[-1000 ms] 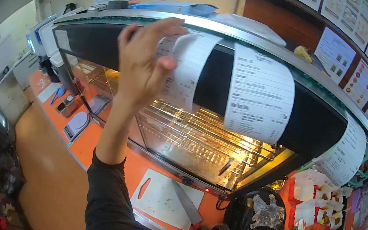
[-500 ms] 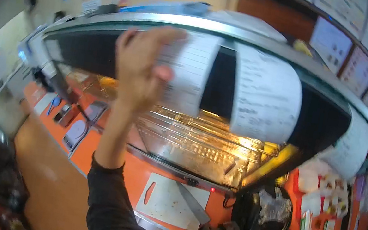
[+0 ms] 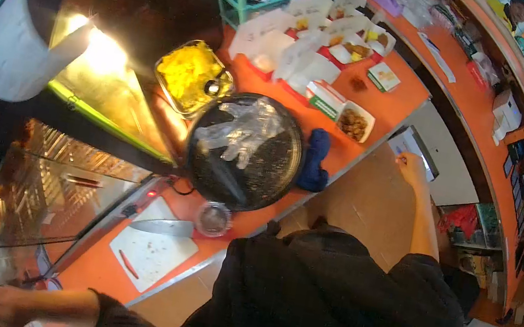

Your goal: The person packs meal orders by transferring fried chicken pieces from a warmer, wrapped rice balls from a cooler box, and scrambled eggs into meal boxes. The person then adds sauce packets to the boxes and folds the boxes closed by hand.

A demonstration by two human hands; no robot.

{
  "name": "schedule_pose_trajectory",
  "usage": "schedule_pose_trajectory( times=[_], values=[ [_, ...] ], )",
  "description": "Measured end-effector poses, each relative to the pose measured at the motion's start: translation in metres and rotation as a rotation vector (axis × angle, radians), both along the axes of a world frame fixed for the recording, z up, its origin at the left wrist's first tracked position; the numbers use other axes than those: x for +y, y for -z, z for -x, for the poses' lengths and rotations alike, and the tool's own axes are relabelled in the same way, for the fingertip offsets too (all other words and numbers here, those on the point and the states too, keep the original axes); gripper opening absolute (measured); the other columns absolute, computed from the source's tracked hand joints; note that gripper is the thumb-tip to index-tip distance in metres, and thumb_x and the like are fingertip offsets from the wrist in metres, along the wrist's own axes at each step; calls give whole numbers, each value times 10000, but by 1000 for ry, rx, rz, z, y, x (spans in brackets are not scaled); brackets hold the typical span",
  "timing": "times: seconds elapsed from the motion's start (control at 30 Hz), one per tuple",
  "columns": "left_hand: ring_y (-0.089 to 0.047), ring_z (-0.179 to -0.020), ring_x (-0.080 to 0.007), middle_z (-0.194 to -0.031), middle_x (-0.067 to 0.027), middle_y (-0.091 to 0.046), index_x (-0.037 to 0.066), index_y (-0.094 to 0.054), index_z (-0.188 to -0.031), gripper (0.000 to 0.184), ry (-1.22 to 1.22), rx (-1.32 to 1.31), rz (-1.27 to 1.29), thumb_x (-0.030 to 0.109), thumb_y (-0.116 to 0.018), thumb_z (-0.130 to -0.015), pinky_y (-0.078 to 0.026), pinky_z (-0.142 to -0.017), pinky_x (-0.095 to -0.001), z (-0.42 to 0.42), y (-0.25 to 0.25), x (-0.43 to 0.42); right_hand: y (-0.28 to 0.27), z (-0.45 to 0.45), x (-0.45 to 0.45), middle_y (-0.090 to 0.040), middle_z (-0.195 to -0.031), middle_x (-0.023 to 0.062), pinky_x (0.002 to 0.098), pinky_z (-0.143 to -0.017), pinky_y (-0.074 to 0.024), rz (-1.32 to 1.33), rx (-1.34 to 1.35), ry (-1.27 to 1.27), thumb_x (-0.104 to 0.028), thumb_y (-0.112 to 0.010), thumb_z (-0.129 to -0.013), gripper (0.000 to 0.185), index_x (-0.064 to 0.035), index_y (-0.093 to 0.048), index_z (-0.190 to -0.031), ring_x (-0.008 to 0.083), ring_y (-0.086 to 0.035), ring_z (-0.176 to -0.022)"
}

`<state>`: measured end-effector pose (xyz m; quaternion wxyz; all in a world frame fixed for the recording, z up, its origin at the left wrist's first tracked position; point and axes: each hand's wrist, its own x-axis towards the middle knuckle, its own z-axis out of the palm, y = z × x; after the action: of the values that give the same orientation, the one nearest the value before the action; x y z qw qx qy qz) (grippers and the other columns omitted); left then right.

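My left hand [image 3: 6, 306] is low at the left edge, blurred, with bits of white paper beside it; its fingers do not show clearly. My right hand [image 3: 410, 167] is over the floor past the counter edge, its fingers curled together; whatever they hold, if anything, is too small to make out. Just behind it is a flat, dark-edged panel like a tablet [image 3: 414, 151]; I cannot tell whether they touch. Nearest on the counter are an open box of brown food pieces [image 3: 354, 123] and a dark blue cloth [image 3: 315, 162].
A round black tray [image 3: 276, 183] carries a clear plastic glove [image 3: 247, 130]. A knife [image 3: 161, 226] lies on the white cutting board [image 3: 166, 262]. Yellow food fills a metal pan [image 3: 190, 75]. Open meal boxes [image 3: 309, 67] stand behind. Paper slips [image 3: 7, 51] hang by the lit glass cabinet.
My view has swung right and down. My left hand has gone from the hanging paper slips near the top to the lower left edge. My right hand now shows higher in view.
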<state>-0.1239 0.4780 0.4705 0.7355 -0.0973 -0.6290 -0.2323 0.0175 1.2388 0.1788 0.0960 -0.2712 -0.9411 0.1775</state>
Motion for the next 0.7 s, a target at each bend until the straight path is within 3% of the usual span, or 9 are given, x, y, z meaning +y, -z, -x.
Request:
schedule_pose_trajectory(
  times=[0.13, 0.2, 0.27, 0.3, 0.37, 0.4, 0.43, 0.47, 0.7],
  values=[
    [-501, -959, -219, -1005, -169, -540, -7, -401, -1139, 576, 381, -296, 69, 291, -627, -701, -348, -877, -357, -2, 108, 228, 11, -25, 83, -609, -719, 127, 335, -600, -449, 192, -312, 234, -215, -592, -746, 182, -33, -596, -756, 223, -595, -669],
    [-507, -951, -244, -1001, -183, -536, -23, -384, -1133, 617, 686, -757, 76, 324, -631, -687, -364, -852, -362, 14, 187, 371, 38, -13, 120, -608, -726, 134, 323, -595, -450, 80, -221, 81, -221, -593, -750, 184, -44, -604, -800, 212, -592, -663],
    [-514, -942, -269, -997, -197, -532, -39, -367, -1128, 660, 903, -1216, 52, 357, -635, -673, -380, -827, -367, 38, 267, 494, 65, 21, 135, -608, -739, 136, 324, -583, -452, 141, 309, -164, -211, -590, -753, 214, -43, -602, -886, 209, -590, -653],
    [-517, -938, -281, -995, -204, -531, -47, -358, -1125, 682, 937, -1421, 47, 374, -638, -666, -388, -815, -369, 53, 309, 543, 84, 55, 145, -610, -755, 133, 321, -594, -453, 160, 256, -278, -201, -593, -751, 238, -39, -593, -925, 210, -591, -667],
    [-523, -929, -306, -991, -218, -527, -63, -341, -1119, 728, 839, -1713, 53, 407, -642, -652, -404, -790, -374, 82, 378, 610, 85, 85, 150, -614, -799, 127, 318, -623, -455, 194, 170, -350, -195, -597, -743, 285, -32, -575, -976, 221, -591, -696],
    [-527, -925, -319, -989, -225, -525, -71, -333, -1116, 751, 708, -1766, 21, 424, -644, -645, -412, -777, -377, 92, 402, 632, 144, 109, 186, -598, -891, 146, 313, -699, -451, 911, 319, -520, -273, -629, -715, 391, -4, -552, -989, 231, -586, -800],
    [-530, -920, -332, -988, -232, -523, -78, -324, -1113, 774, 577, -1787, -30, 440, -646, -638, -421, -765, -379, 99, 423, 650, 64, 166, 105, -575, -917, 195, 327, -717, -448, 294, -22, -514, -297, -624, -713, 453, 39, -527, -1001, 285, -576, -823],
    [-555, -859, -322, -924, -210, -551, -38, -368, -1048, 681, 385, -1764, -129, 442, -631, -643, -445, -717, -380, 100, 425, 666, 109, 202, 103, -560, -930, 220, 349, -743, -438, 117, 211, -563, -308, -622, -705, 487, 65, -513, -999, 320, -560, -843],
    [-567, -808, -363, -868, -180, -586, 21, -378, -1036, 593, 90, -1851, -180, 393, -620, -641, -439, -721, -440, 115, 402, 702, 102, 303, 87, -602, -755, 171, 359, -676, -454, 195, -316, -701, -319, -649, -589, 414, -17, -597, -867, 290, -589, -747]
  ],
)
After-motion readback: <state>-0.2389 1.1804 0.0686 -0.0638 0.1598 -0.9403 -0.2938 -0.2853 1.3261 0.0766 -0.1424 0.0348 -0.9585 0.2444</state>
